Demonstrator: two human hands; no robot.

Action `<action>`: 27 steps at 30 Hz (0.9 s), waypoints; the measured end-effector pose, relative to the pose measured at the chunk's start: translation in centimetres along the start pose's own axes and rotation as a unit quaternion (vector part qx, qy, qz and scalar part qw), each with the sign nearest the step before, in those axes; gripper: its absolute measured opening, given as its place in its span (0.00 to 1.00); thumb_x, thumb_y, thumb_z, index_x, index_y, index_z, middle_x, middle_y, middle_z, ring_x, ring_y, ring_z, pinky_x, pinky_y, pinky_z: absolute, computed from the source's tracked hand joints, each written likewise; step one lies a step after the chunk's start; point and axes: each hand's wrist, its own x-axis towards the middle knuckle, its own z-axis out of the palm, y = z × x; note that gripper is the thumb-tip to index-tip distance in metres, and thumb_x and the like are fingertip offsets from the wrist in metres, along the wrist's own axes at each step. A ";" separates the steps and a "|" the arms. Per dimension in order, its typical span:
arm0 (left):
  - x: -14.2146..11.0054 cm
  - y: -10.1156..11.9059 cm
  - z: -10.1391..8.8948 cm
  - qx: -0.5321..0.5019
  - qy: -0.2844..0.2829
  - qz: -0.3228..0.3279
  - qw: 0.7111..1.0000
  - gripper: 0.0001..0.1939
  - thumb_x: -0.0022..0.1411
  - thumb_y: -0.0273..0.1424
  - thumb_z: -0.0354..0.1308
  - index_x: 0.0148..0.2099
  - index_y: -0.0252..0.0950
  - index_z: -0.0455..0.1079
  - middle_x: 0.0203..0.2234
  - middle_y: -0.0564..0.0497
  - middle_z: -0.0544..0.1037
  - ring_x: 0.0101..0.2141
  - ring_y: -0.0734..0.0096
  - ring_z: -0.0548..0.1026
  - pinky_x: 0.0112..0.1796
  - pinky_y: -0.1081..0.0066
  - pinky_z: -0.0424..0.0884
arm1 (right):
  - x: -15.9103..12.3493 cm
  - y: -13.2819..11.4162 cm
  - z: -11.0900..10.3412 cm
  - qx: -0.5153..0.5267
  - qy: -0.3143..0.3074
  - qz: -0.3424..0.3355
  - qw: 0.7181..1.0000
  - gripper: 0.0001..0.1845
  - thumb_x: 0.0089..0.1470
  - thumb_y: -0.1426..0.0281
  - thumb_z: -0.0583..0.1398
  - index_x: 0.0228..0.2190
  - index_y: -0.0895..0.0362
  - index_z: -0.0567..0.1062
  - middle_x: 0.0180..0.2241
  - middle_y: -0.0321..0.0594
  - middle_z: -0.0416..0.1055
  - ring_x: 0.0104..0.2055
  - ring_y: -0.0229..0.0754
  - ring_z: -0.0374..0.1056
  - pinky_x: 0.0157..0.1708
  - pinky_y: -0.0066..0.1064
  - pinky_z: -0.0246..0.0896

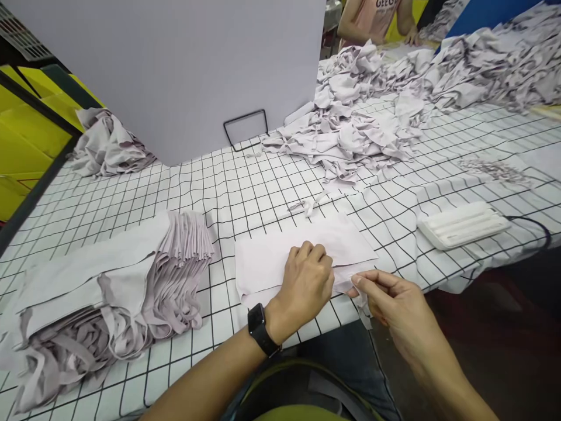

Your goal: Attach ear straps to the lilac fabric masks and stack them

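A flat, pale pinkish-white fabric piece (263, 263), folded in layers, lies on the table in front of me. My left hand (307, 278), with a black watch on its wrist, rests on it in a fist, fingertips hidden beneath. At the fabric's near right corner, my right hand (385, 298) pinches its edge between thumb and forefinger. A loose end of cloth hangs from there over the table edge. To the left is a neat stack of similar folded fabric pieces (100, 251), with narrow strips bunched along its near side.
The table has a white cloth with a black grid (197, 193). A grey panel (197, 70) stands behind, with a black wire stand (245, 128). Fabric heaps (350, 134) lie at the back right. A white device (464, 225) with a cable sits right. Another person (377, 23) works beyond.
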 end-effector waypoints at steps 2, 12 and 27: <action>0.0 -0.2 0.2 -0.023 0.010 -0.012 1.000 0.08 0.66 0.23 0.56 0.34 0.37 0.73 0.35 0.47 0.77 0.38 0.60 0.71 0.36 0.60 0.67 | 0.3 -0.4 0.6 0.004 -0.001 0.011 1.000 0.22 0.37 0.52 0.73 0.21 0.58 0.78 0.13 0.32 0.61 0.14 0.29 0.45 0.12 0.25 0.42; -0.3 -0.6 0.6 -0.097 0.066 0.009 0.993 0.09 0.69 0.26 0.55 0.35 0.36 0.73 0.33 0.49 0.78 0.39 0.63 0.71 0.39 0.60 0.62 | 1.8 0.1 1.5 0.040 0.025 0.013 0.999 0.20 0.42 0.56 0.72 0.17 0.58 0.75 0.12 0.32 0.61 0.14 0.30 0.49 0.14 0.25 0.45; -0.4 -0.2 0.8 -0.078 0.116 0.023 0.990 0.09 0.68 0.24 0.55 0.33 0.34 0.71 0.31 0.52 0.76 0.38 0.65 0.69 0.39 0.61 0.60 | 2.5 -0.3 1.8 0.093 0.039 0.033 0.994 0.20 0.38 0.59 0.74 0.16 0.59 0.74 0.16 0.34 0.66 0.15 0.26 0.48 0.13 0.22 0.43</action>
